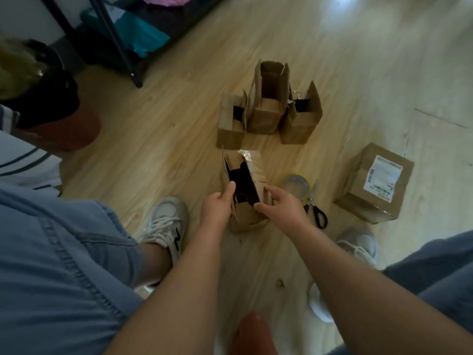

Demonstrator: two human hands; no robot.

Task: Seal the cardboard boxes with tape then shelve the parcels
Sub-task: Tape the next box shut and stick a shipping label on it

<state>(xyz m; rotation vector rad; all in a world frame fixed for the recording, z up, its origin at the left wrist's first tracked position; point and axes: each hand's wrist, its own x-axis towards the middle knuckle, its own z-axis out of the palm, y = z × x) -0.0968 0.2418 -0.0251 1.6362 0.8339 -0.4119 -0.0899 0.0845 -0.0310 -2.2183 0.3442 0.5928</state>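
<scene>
The cardboard box [247, 219] stood upright on the wooden plank floor [179, 129] at the middle of the view, between the person's feet, a small brown corrugated carton with its top flaps up and its inside dark. A crinkled, shiny scrap clung to the flap on its far side. Both hands were closed on it: the left hand [217, 204] gripped the flap at the 9 o'clock side, thumb pointing up along the edge, and the right hand [282, 204] held the wall and flap at the 3 o'clock side with its thumb at the opening. At 12 o'clock three more open boxes [263, 119] of the same plain brown card stood in a close row, flaps raised, the middle one tallest. At 3 o'clock, just beside the right hand, lay one round tape roll [297, 177] with a yellowish rim, and next to it one pair of black-handled scissors [315, 210]. Farther out at 3 o'clock sat one closed box [358, 190] bearing a white printed label. That made five boxes in all. Two white laced shoes [166, 221] flanked the carton, and a black metal shelf rack [120, 47] stood at 11 o'clock.
</scene>
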